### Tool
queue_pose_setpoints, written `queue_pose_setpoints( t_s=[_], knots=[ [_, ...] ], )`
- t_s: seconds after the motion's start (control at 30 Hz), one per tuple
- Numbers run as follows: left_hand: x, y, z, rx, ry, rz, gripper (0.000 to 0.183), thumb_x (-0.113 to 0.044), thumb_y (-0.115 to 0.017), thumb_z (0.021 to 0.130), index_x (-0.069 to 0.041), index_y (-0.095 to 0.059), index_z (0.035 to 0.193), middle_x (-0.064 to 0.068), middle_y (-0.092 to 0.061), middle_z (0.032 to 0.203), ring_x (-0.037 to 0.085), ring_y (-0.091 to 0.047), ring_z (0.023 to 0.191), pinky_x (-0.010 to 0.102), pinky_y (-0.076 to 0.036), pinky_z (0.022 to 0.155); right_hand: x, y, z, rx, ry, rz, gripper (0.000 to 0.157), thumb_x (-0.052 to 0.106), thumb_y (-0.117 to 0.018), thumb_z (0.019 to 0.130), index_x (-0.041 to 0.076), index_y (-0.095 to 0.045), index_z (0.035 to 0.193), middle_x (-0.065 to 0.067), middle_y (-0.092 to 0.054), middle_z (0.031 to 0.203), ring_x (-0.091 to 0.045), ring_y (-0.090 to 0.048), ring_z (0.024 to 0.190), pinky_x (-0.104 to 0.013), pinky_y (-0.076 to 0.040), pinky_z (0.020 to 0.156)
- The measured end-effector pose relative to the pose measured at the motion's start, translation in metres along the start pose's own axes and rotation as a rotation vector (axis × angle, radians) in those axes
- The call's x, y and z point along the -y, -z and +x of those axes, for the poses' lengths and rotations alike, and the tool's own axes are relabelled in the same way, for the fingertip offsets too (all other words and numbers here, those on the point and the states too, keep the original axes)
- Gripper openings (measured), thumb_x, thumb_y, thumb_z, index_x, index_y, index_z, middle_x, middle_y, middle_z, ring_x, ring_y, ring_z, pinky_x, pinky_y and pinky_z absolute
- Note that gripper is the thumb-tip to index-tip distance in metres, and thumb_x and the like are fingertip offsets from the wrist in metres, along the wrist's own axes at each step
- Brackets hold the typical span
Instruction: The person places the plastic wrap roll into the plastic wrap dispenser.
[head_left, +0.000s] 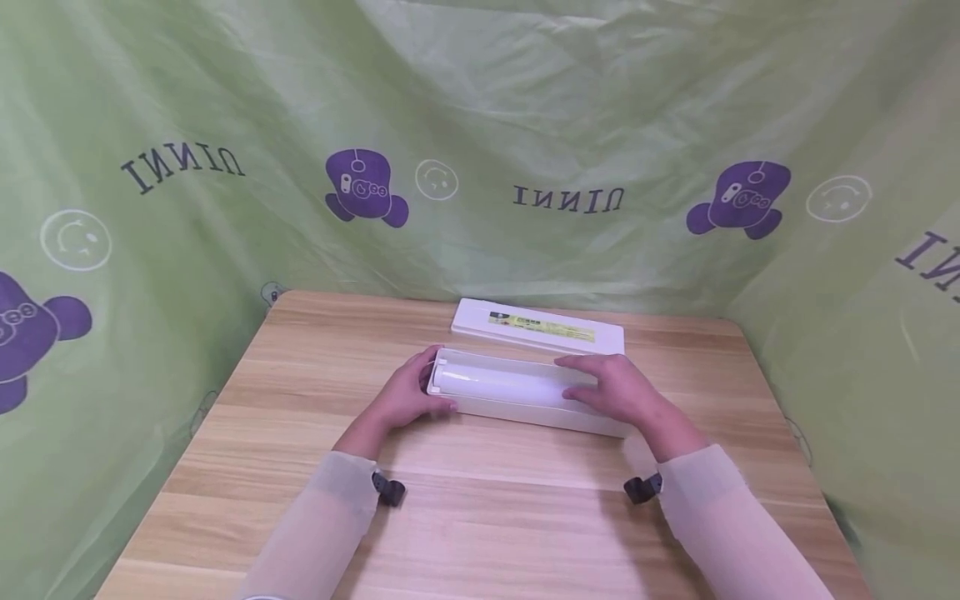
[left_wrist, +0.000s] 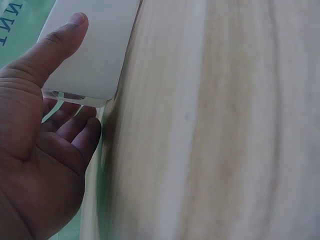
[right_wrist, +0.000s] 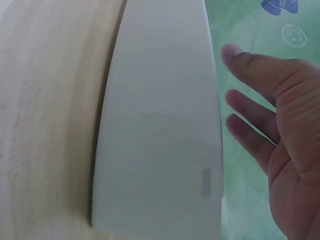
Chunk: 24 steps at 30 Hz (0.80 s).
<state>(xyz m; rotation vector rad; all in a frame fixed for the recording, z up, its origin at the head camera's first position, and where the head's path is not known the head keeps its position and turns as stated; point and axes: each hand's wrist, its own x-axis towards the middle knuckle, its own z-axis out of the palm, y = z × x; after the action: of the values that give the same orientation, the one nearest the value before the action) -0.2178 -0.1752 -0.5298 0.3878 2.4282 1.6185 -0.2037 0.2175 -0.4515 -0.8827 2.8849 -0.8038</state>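
Note:
A long white box stands open-topped on the wooden table, with a smooth white roll lying inside. My left hand holds the box's left end. In the left wrist view its thumb lies on the front wall while the other fingers bend around behind the end. Over the right part of the box is my right hand, its fingers spread loosely above the opening. The right wrist view shows this hand beyond the box's top edge, thumb and fingers apart with nothing between them.
Behind the box lies a flat white lid bearing a yellow-green label. A green printed curtain encloses the wooden table at the back and both sides.

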Motion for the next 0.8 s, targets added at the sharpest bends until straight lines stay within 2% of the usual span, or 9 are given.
queue_pose_setpoints(
  t_s=[0.23,0.47,0.6,0.8],
  knots=[
    [0.001,-0.001,0.000,-0.007,0.003,0.009,0.120,-0.025,-0.101,0.065,-0.013,-0.031,0.163,0.011,-0.043,0.159,0.028,-0.045,0.145,0.038,-0.041,0.117,-0.010,0.003,-0.016,-0.036,-0.063,0.025,0.075,0.044,-0.082,0.088,0.012,-0.055,0.150,-0.009,-0.054,0.153,-0.033,-0.046,0.144,-0.055,-0.037,0.119],
    [-0.002,-0.001,0.000,-0.012,-0.012,0.011,0.118,-0.024,-0.102,0.063,-0.013,-0.036,0.160,0.010,-0.048,0.154,0.028,-0.049,0.143,0.040,-0.042,0.116,-0.022,0.005,-0.028,-0.026,-0.110,0.028,0.099,0.065,-0.080,0.080,0.011,-0.047,0.156,-0.014,-0.040,0.163,-0.037,-0.031,0.152,-0.063,-0.028,0.121],
    [-0.002,-0.002,0.000,-0.011,-0.019,0.020,0.113,-0.027,-0.102,0.062,-0.017,-0.041,0.156,0.007,-0.052,0.150,0.026,-0.052,0.140,0.040,-0.045,0.114,-0.028,0.005,-0.034,-0.022,-0.135,0.026,0.114,0.068,-0.084,0.073,0.008,-0.040,0.159,-0.018,-0.036,0.164,-0.041,-0.027,0.153,-0.065,-0.026,0.121],
    [-0.002,-0.003,-0.001,-0.018,-0.026,0.032,0.108,-0.031,-0.103,0.060,-0.021,-0.046,0.151,0.005,-0.055,0.144,0.026,-0.055,0.136,0.042,-0.048,0.111,-0.038,0.000,-0.043,-0.026,-0.203,0.062,0.132,0.066,-0.089,0.067,0.012,-0.021,0.166,-0.024,-0.026,0.167,-0.045,-0.024,0.153,-0.065,-0.024,0.121]
  ],
)
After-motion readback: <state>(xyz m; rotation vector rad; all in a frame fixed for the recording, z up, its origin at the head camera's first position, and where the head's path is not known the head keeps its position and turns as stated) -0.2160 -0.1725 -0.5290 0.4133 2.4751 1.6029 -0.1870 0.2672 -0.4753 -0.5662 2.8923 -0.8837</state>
